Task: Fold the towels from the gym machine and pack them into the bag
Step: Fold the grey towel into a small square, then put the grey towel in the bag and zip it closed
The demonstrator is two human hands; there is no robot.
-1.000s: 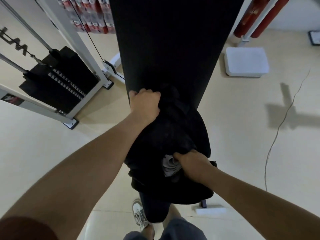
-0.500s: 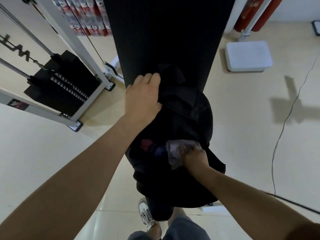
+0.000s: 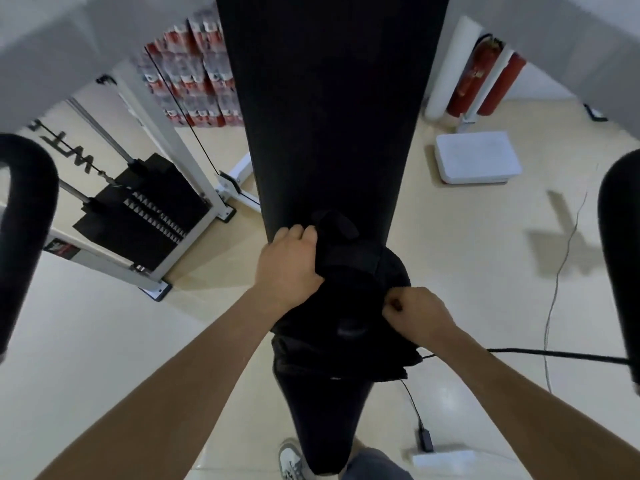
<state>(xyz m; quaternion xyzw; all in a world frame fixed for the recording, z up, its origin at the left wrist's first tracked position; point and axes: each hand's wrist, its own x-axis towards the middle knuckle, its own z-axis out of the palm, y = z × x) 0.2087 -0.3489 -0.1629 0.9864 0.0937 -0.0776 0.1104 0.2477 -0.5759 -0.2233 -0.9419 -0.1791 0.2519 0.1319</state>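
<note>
A black bag [image 3: 349, 306] rests on the long black padded bench [image 3: 329, 116] in front of me. My left hand [image 3: 289, 265] grips the bag's top left edge, fingers curled over the fabric. My right hand [image 3: 415, 313] is pinched shut at the bag's right side, apparently on a small zipper pull; the pull itself is too small to make out. The bag's opening looks closed and no towel shows.
A white-framed weight machine with a black weight stack [image 3: 138, 216] stands at left. A white step block [image 3: 478, 157] lies on the floor at right, near red fire extinguishers [image 3: 485, 81]. Black padded handles [image 3: 24, 220] flank the view. A cable [image 3: 554, 355] runs from the right.
The grey towel seen under my right hand has gone out of sight inside the bag. My right hand moved to the bag's right edge and pinched shut. The view tilted up.
</note>
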